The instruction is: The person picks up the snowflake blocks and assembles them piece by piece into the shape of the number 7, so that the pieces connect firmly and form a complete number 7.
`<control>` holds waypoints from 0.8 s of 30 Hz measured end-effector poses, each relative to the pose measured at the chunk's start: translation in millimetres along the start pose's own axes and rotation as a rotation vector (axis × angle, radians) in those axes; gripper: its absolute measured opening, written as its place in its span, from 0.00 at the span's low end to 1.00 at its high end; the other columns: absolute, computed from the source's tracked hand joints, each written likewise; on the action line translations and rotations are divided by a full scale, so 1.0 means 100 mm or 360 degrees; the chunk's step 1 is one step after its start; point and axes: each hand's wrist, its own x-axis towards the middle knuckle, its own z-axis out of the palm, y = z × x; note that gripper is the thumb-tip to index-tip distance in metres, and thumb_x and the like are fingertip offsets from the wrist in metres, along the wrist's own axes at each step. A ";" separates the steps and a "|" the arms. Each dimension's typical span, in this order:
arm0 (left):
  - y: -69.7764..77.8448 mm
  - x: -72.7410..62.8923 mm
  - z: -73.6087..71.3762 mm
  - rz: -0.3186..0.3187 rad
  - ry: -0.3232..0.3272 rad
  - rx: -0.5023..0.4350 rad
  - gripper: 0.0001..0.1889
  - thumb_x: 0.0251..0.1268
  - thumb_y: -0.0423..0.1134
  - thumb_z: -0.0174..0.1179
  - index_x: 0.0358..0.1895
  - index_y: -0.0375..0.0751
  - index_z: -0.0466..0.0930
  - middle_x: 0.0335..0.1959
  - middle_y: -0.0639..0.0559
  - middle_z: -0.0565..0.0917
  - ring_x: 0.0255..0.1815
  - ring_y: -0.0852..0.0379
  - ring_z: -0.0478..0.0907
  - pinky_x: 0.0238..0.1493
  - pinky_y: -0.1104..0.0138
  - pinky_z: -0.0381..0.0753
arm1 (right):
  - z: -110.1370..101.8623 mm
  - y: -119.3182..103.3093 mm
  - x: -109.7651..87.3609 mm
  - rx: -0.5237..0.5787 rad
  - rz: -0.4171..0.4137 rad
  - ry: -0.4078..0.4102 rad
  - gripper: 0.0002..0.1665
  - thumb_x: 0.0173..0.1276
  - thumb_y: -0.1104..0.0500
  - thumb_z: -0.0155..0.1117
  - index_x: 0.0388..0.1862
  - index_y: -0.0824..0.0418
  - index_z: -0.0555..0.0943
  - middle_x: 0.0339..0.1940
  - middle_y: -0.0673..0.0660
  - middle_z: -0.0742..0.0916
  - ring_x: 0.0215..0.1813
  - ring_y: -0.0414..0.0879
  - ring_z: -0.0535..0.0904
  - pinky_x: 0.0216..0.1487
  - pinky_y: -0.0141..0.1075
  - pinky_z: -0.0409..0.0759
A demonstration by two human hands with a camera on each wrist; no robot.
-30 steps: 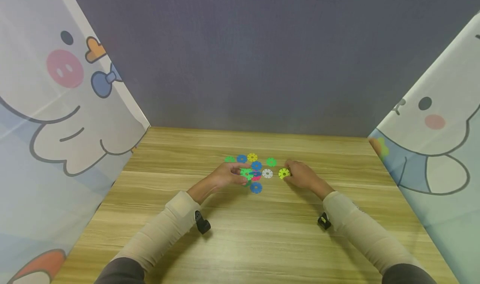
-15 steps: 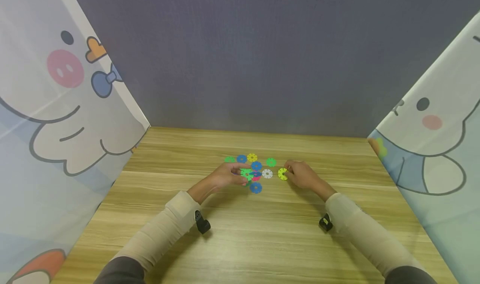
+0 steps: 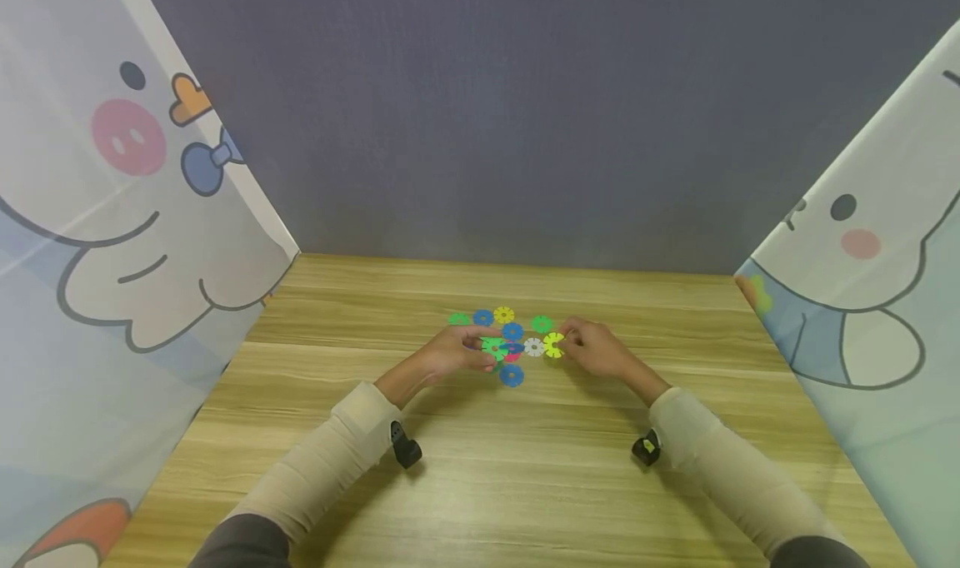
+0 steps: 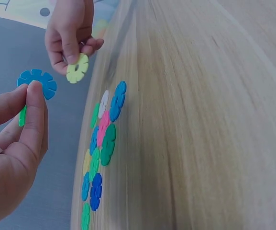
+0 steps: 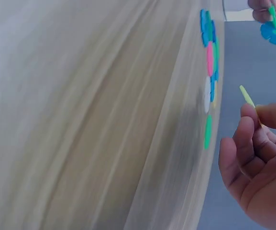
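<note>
Raised over the table, my left hand (image 3: 448,351) pinches a notched flower-shaped disc, a green one (image 3: 491,343), between thumb and fingers. A blue notched disc (image 4: 49,84) is slotted crosswise into that green one. My right hand (image 3: 600,350) pinches a yellow notched disc (image 4: 80,74) by its edge between thumb and finger. In the right wrist view the yellow disc (image 5: 246,96) appears nearly edge-on, apart from the blue-green pair. Under the hands, loose discs lie flat on the table, among them a pink one (image 4: 102,129), a white one (image 4: 103,103) and a dark green one (image 4: 108,143).
More blue, green and yellow discs lie close together, including a blue disc (image 3: 512,382) nearest me and a green disc (image 3: 542,318) farther back. The wood-grain table (image 3: 525,485) meets a grey back panel (image 3: 480,135); cartoon-printed panels (image 3: 112,243) stand at both sides.
My right hand has moved left with the yellow disc, which is now closer to the pair in my left hand and turned a little. The left hand has stayed in place.
</note>
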 end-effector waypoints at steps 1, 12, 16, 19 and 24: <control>0.00 0.00 0.00 0.0005 -0.0003 0.0002 0.31 0.67 0.32 0.67 0.73 0.41 0.71 0.48 0.48 0.65 0.47 0.51 0.87 0.58 0.62 0.86 | 0.00 -0.02 0.00 0.0045 0.0008 -0.0013 0.16 0.79 0.58 0.55 0.57 0.69 0.77 0.24 0.56 0.86 0.29 0.46 0.84 0.29 0.33 0.80; -0.01 -0.01 0.01 0.0024 -0.0024 0.0007 0.29 0.68 0.32 0.66 0.72 0.41 0.72 0.48 0.49 0.64 0.45 0.54 0.86 0.60 0.61 0.85 | 0.03 -0.19 -0.01 0.0329 0.0069 -0.0107 0.13 0.81 0.56 0.52 0.54 0.63 0.78 0.16 0.55 0.78 0.19 0.42 0.68 0.23 0.31 0.70; -0.01 0.00 0.01 0.0006 -0.0015 -0.0023 0.30 0.68 0.31 0.65 0.73 0.40 0.71 0.49 0.47 0.65 0.45 0.54 0.87 0.59 0.61 0.86 | 0.04 -0.22 0.00 0.0420 0.0082 -0.0127 0.13 0.81 0.57 0.54 0.54 0.65 0.78 0.25 0.66 0.83 0.23 0.45 0.72 0.24 0.32 0.72; -0.02 0.00 0.02 -0.0004 -0.0006 -0.0037 0.30 0.69 0.30 0.65 0.73 0.40 0.70 0.49 0.47 0.65 0.47 0.50 0.87 0.58 0.62 0.87 | 0.05 -0.24 0.01 0.0495 0.0091 -0.0153 0.14 0.80 0.59 0.54 0.55 0.68 0.77 0.30 0.71 0.84 0.28 0.52 0.78 0.28 0.37 0.80; -0.02 0.00 0.02 0.0009 -0.0008 -0.0028 0.30 0.68 0.31 0.65 0.73 0.41 0.71 0.46 0.49 0.65 0.52 0.44 0.87 0.59 0.62 0.87 | 0.06 -0.27 0.01 0.0560 0.0114 -0.0171 0.14 0.80 0.60 0.53 0.56 0.68 0.76 0.32 0.71 0.84 0.34 0.56 0.81 0.37 0.45 0.86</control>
